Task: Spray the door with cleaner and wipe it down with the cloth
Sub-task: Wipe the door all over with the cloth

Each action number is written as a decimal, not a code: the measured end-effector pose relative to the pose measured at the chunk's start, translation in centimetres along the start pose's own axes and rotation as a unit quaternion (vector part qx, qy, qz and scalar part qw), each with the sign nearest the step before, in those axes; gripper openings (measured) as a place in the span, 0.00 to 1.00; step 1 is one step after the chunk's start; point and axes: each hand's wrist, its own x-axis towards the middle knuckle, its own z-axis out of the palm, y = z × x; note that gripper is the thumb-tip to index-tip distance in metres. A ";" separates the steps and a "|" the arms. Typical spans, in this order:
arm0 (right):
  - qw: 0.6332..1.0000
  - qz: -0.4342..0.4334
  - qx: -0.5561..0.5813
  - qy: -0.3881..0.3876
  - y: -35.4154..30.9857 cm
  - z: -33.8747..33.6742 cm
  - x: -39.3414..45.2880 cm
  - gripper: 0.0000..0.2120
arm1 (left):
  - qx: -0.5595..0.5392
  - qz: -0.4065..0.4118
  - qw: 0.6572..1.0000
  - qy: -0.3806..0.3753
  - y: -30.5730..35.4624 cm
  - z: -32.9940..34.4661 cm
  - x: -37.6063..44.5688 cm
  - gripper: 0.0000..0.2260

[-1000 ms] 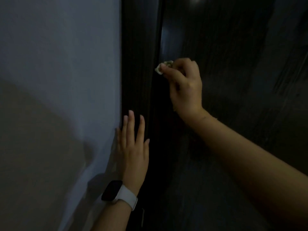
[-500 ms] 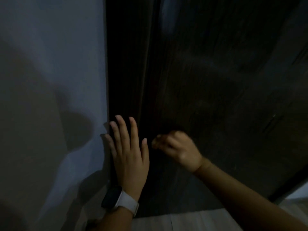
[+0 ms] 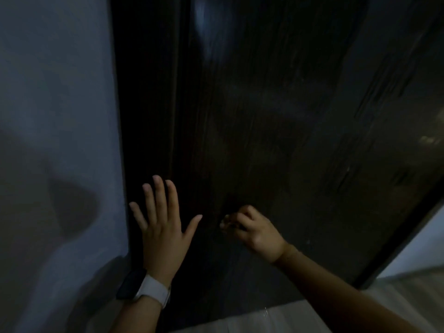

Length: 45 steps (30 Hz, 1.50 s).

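Two hands are at work low in the frame, and I read them like this: the left hand lies flat with fingers straight and spread, pressed against the dark door frame at lower centre-left, a white-strapped watch on its wrist. The right hand, lower centre, has its fingers curled tight round a small pale wad that I take to be the cloth; only a sliver shows at the fingertips, held against the door.

I judge the cloth soft, light and limp, so it will crumple and needs bunching in the fist, much as it is gripped now, with the pressure coming from the fingertips. Its long axis I cannot tell, balled up as it is.

The door is the stiff, heavy part: a dark, glossy panel filling the centre and right of the frame, its long axis running from the top of the frame down to the pale floor at the bottom edge. It looks slick, so I expect the cloth to glide easily. The grey wall takes up the left side. No spray bottle is in view.
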 end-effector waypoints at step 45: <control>0.993 0.111 0.026 0.010 -1.2 0.9 -1.7 0.20 | -0.015 -0.045 0.999 -0.003 0.0 -0.5 -2.3 0.47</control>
